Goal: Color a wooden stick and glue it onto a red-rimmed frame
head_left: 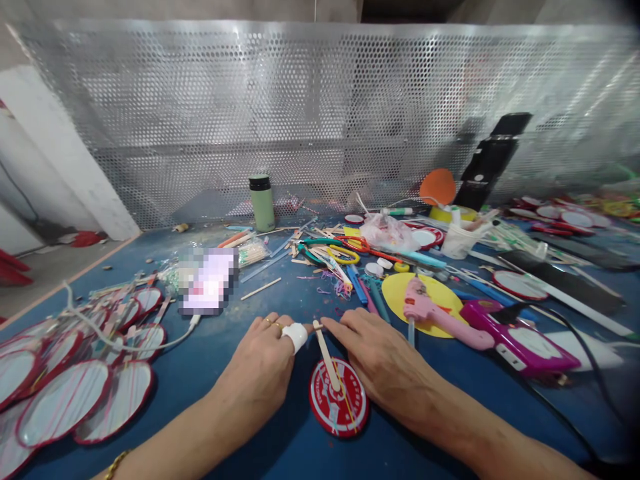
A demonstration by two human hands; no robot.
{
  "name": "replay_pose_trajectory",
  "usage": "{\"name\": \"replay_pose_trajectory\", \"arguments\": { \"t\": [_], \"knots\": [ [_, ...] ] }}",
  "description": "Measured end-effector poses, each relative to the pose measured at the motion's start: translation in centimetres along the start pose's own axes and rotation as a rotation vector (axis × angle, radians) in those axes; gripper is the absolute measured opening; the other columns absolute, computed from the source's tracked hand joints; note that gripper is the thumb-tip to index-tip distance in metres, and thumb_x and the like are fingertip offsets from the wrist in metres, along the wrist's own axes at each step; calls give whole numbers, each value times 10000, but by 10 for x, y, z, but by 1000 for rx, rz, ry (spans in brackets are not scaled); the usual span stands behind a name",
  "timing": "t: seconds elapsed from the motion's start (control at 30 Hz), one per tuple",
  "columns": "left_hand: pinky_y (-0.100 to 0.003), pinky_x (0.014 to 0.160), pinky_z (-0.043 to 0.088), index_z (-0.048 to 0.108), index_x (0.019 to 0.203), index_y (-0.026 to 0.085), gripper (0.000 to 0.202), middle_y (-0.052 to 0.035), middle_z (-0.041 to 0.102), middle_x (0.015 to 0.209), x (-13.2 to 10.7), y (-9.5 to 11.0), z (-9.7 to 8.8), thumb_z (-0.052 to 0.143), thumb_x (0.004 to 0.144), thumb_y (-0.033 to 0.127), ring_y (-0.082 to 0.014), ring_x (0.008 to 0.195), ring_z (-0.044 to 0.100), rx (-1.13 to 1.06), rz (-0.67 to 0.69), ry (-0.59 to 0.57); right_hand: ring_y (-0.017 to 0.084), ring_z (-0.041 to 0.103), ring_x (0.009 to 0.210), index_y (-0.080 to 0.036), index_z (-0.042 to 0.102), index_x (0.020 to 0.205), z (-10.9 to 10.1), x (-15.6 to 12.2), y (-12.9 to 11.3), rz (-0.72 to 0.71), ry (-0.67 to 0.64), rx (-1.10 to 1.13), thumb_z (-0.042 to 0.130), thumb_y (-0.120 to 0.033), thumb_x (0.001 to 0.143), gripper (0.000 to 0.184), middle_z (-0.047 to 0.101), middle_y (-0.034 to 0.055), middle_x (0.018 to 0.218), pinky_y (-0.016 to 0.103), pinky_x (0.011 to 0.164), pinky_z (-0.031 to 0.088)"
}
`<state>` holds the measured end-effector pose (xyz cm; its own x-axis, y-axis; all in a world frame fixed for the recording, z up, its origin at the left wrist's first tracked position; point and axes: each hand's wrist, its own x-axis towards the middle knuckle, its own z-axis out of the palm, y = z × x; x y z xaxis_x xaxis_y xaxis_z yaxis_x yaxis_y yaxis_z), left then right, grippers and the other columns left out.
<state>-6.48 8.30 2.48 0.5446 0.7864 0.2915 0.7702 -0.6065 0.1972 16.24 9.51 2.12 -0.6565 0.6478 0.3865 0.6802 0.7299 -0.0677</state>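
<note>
A red round disc (pixel 331 421) with white print lies on the blue table in front of me. A flat wooden craft stick (pixel 327 357) runs from its middle up to my fingertips. My left hand (pixel 263 360), with a white wrapping (pixel 295 337) on one finger, has its fingers curled and closed at the stick's far end. From the other side my right hand (pixel 373 350) closes at the same end, its index finger touching the tip. A thin dark line crosses the stick there; what it is I cannot make out. The undersides of both hands are hidden.
Round red-rimmed discs (pixel 65 402) pile up at left, near a phone (pixel 210 280) on a white cable. A pink glue gun (pixel 440 313) rests on a yellow disc, beside a purple power strip (pixel 520 337). Behind are pliers (pixel 315 250), a green bottle (pixel 262 205) and a perforated metal screen (pixel 310 120).
</note>
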Motion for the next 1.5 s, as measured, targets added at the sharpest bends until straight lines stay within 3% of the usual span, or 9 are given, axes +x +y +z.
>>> {"name": "replay_pose_trajectory", "arguments": {
  "t": [0.3, 0.6, 0.83, 1.0, 1.5],
  "knots": [
    [-522, 890, 521, 638, 1254, 165, 427, -123, 681, 1004, 1, 2, -3, 351, 955, 64, -278, 968, 621, 30, -1, 6, 254, 587, 916, -142, 572, 1310, -1, 1, -1, 7, -26, 16, 606, -54, 883, 437, 623, 97, 997, 470, 822, 563],
    [-442, 928, 509, 661, 1181, 195, 383, -97, 685, 978, 0, 3, -4, 384, 947, 69, -237, 954, 624, 71, -15, -2, 247, 580, 916, -147, 570, 1311, 0, 0, 0, 4, -28, 12, 574, -30, 884, 443, 617, 95, 994, 461, 828, 557],
    [-489, 928, 508, 618, 1287, 176, 431, -120, 685, 1011, 1, 3, -3, 366, 953, 72, -261, 982, 619, 43, -14, -7, 237, 574, 887, -146, 585, 1288, -2, 1, -1, 3, -26, 10, 566, -33, 888, 416, 612, 91, 975, 444, 813, 558],
    [-544, 908, 507, 636, 1264, 148, 442, -142, 677, 1030, 0, 3, -2, 340, 948, 58, -291, 995, 621, 33, -33, -43, 244, 575, 921, -149, 573, 1311, -1, 0, -1, -5, -10, 2, 554, -25, 888, 441, 615, 97, 1002, 452, 841, 551],
    [-503, 921, 505, 640, 1275, 201, 437, -117, 678, 1020, 0, 4, -4, 365, 960, 74, -264, 984, 619, 46, -29, -39, 236, 563, 863, -137, 585, 1297, 0, 0, -1, -3, -18, -6, 565, -19, 881, 432, 610, 92, 977, 436, 789, 548]
  ]
}}
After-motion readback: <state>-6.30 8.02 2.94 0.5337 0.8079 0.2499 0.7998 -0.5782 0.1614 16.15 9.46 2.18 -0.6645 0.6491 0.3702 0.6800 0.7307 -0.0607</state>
